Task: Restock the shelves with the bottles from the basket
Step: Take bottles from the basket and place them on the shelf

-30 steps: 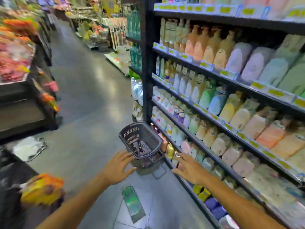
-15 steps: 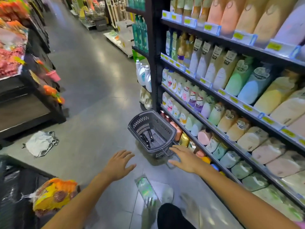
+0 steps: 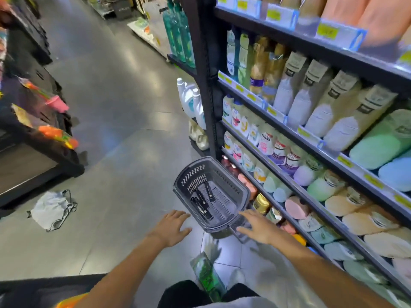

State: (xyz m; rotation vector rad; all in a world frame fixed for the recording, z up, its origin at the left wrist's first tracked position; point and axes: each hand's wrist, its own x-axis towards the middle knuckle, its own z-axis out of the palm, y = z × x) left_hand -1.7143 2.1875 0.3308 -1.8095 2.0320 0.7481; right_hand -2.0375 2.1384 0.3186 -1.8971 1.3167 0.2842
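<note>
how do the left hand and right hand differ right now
The left hand hovers over bare floor left of the grey basket, clear of it; the right hand is at the basket's near right corner, overlapping its rim. The left fingers point up the aisle; the right fingers point left across the basket. Both are open, fingers spread, holding nothing.

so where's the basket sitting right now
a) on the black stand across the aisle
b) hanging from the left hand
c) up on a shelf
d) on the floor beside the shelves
d: the grey basket sits on the floor tiles by the bottom shelf, with both hands open near its rim and neither gripping it.
</note>
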